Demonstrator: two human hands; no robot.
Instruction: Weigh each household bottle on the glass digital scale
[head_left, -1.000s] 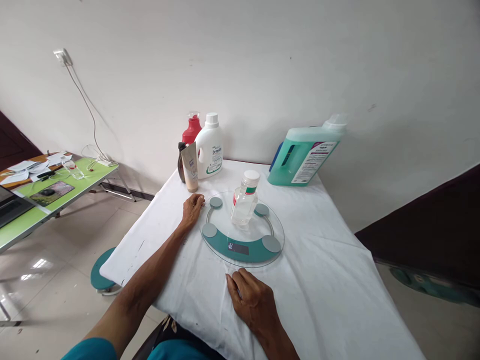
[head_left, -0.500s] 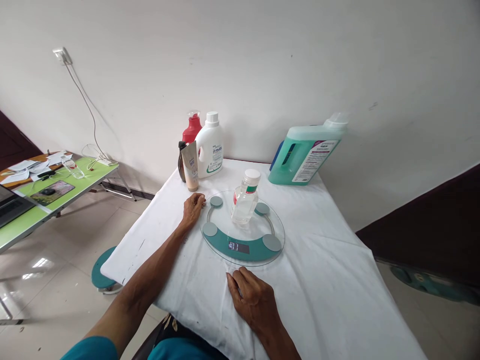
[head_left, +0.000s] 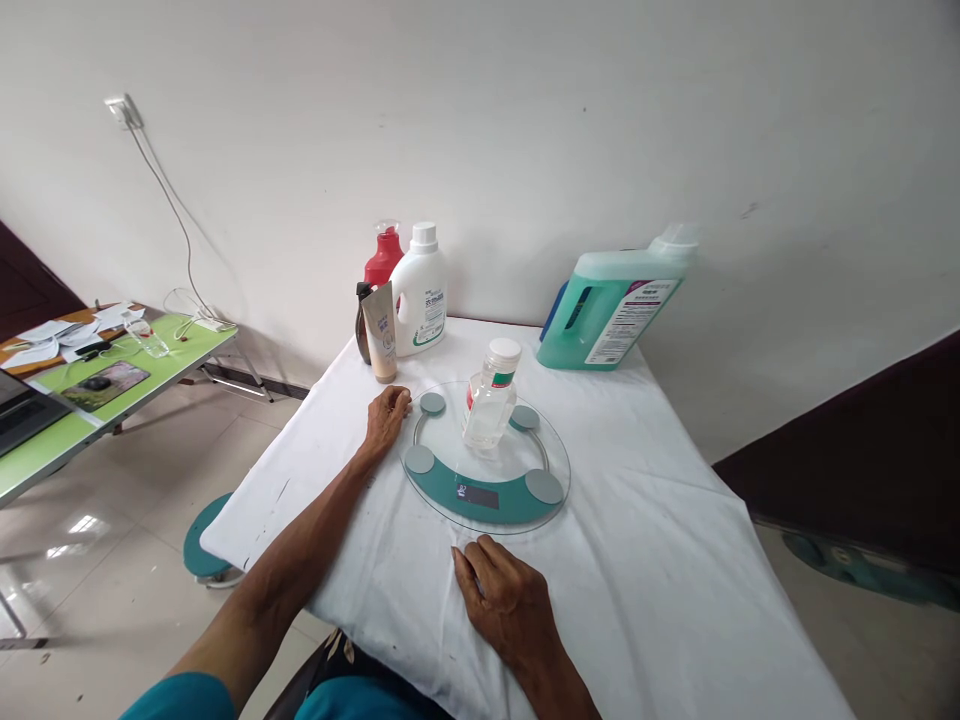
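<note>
A round glass bathroom scale [head_left: 442, 482] with a green band lies on the white cloth. On its glass stands a clear bottle [head_left: 489, 412] with a white cap and a green label strip. Faint characters glow on the scale's dark display [head_left: 478, 496]. My left hand [head_left: 387, 414] rests with curled fingers beside the scale's upper left edge; whether it touches the glass I cannot tell. Just below the near edge, my right hand [head_left: 504, 595] lies loosely closed on the cloth, and nothing shows in it.
At the back left stand a beige tube [head_left: 382, 335], a white jug [head_left: 422, 290], a red bottle [head_left: 383, 258] and a dark bottle [head_left: 362, 325]. A tilted green jug [head_left: 600, 310] is at the back right, by the wall. A green desk [head_left: 172, 350] stands left, above a stool [head_left: 206, 540].
Both hands and the bottle have stayed in place. The lit characters on the scale's display look different, with fewer showing now.
</note>
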